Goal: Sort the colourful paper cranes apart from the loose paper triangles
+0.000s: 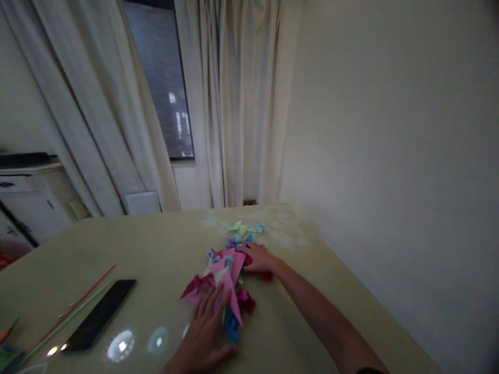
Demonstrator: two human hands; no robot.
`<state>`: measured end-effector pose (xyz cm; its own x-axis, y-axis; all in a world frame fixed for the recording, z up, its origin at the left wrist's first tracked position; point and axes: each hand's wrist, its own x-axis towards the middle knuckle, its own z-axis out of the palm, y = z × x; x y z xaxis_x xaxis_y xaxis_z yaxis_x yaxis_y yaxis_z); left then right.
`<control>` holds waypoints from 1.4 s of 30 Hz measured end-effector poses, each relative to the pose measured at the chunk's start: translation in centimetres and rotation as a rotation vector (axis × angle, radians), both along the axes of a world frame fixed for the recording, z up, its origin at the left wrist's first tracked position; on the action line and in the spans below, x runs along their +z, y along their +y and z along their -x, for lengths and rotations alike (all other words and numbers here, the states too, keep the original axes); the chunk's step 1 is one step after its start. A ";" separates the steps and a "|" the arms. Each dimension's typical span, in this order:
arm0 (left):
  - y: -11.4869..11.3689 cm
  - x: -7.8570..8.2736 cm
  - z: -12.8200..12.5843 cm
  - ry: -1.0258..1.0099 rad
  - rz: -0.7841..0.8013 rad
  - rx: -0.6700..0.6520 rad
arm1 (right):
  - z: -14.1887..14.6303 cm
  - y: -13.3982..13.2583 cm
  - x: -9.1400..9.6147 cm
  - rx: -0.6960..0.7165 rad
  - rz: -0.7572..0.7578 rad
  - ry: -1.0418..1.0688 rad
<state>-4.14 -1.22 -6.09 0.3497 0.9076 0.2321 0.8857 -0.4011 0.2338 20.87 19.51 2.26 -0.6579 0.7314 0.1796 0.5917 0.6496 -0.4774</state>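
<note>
A heap of folded paper pieces (228,270) in pink, red, blue, purple and green lies in the middle of the yellow table (156,249). My left hand (206,324) rests flat on the near end of the heap, fingers spread over a pink sheet (230,275). Stretched across from the right, my right hand (259,258) lies on the far side of the heap; its fingers touch the pink and red pieces and curl lightly. Small green and blue folded pieces (244,228) sit just beyond it.
A black phone (99,314) lies face up at the left, beside thin pink and green sticks (80,306). Curtains and a dark window stand behind the table; a plain wall runs along the right. A white cabinet (27,202) is at far left.
</note>
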 end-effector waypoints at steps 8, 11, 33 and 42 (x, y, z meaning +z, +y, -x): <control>6.7 7.1 -8.1 0.176 0.138 -0.137 | -4.7 -2.6 3.2 0.006 -0.005 0.159; 10.7 9.3 -7.6 0.201 0.153 -0.114 | -7.4 -6.0 2.2 -0.161 -0.032 0.157; 2.7 4.0 -3.8 0.094 0.067 -0.156 | 5.1 2.6 2.2 0.271 0.222 -0.034; 15.7 11.7 -2.8 0.193 0.186 -0.102 | -6.1 -2.5 2.3 -0.031 0.150 0.019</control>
